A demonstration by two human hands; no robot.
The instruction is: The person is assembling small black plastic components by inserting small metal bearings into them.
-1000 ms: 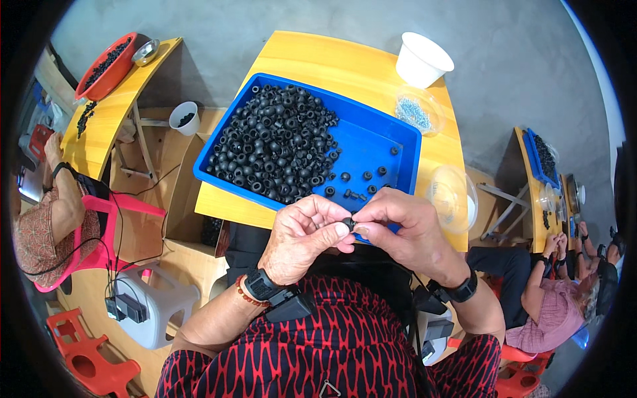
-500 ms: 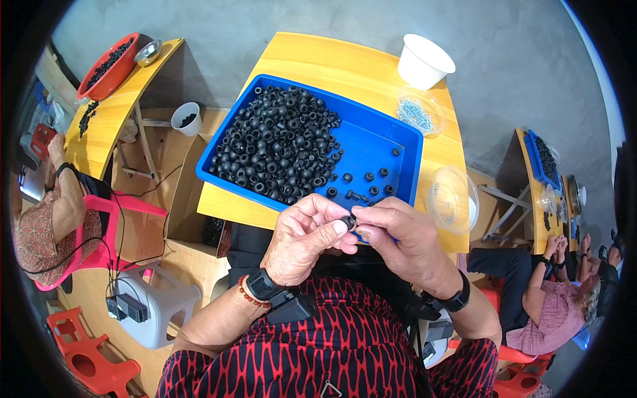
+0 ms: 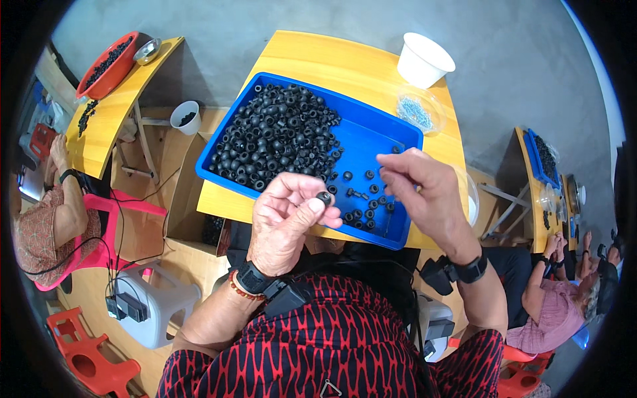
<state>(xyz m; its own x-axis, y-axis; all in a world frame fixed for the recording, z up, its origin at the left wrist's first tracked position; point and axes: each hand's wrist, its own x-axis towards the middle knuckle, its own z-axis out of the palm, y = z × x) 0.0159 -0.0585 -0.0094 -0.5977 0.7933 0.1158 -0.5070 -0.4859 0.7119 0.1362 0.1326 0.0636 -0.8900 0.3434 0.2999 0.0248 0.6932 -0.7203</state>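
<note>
My left hand [image 3: 285, 215] is closed around a small black knob [image 3: 324, 198], pinched between thumb and fingers with its hole facing up. It hovers over the front edge of a blue tray [image 3: 381, 136]. The tray's left part is heaped with many similar black knobs [image 3: 279, 136]. Loose black pieces [image 3: 369, 213] lie scattered in its right part, several of them near my right hand [image 3: 424, 189]. That hand is above the tray's right side, fingers bent and slightly apart; I see nothing between them.
Behind the tray's right corner stand a white tub [image 3: 426, 61] and a clear bowl of small silvery screws [image 3: 415, 114]. Another clear bowl is partly hidden behind my right hand. People work at tables on both sides. A grey stool [image 3: 149, 308] with cables is at the lower left.
My hands have parted. The right hand has moved up and right, away from the knob, over the tray. The left hand keeps the knob and has shifted slightly left and up.
</note>
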